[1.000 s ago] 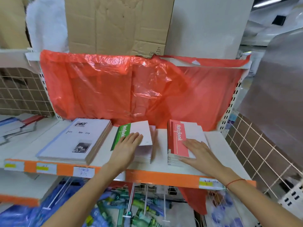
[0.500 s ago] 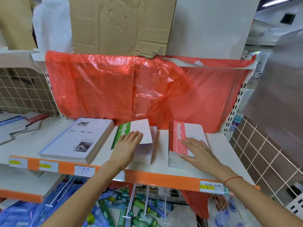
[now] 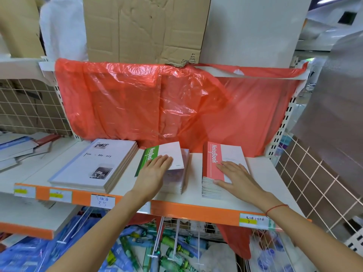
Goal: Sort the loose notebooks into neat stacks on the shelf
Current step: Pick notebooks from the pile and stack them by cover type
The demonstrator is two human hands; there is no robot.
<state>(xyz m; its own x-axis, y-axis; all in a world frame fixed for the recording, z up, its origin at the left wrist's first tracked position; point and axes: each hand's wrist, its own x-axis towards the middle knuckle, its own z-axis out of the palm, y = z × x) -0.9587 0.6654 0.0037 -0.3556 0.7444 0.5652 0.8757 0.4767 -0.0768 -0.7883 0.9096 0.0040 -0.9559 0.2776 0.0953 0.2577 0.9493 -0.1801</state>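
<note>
Green-spined notebook (image 3: 167,156) under flat left hand (image 3: 155,169), right hand (image 3: 233,173) flat on red stack (image 3: 212,185)

Orange plastic sheeting (image 3: 157,103) hung behind, creased cardboard (image 3: 145,26) stood above it, and wire mesh (image 3: 29,107) lined the left side.

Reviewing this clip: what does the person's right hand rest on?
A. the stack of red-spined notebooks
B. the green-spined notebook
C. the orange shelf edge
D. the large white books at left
A: the right hand lies flat, fingers straight, on the stack of red-spined notebooks; the left hand covers the green-spined notebook.
</note>
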